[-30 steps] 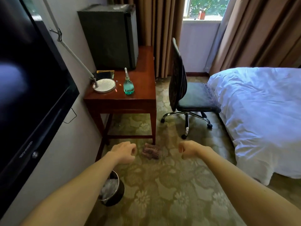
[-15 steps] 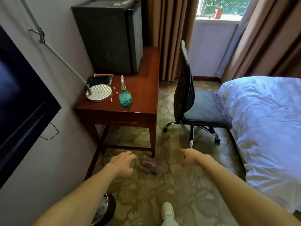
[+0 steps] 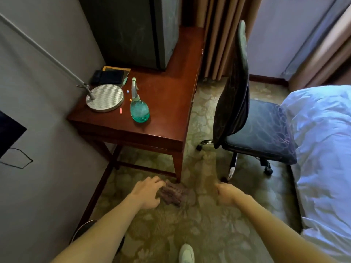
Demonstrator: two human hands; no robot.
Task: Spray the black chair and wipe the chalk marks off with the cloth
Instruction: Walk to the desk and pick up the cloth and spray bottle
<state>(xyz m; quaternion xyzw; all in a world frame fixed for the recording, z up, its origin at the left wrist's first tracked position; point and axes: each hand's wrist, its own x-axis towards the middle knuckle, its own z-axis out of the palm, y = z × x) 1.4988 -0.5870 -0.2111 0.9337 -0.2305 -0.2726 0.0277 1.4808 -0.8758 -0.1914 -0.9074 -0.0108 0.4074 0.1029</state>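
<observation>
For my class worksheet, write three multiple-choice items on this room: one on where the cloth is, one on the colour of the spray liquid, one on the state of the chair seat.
1. The cloth lies:
A in a drawer
B on the floor beside the table leg
C on a hook

2. The liquid in the spray bottle is:
A red
B yellow
C teal

3. The seat of the black chair is:
A chalk-marked
B wrapped in plastic
C piled with books

Answers: B, it sits crumpled on the floor by the leg; C, teal shows through the bottle's clear body; A, pale lines cross the dark seat.
</observation>
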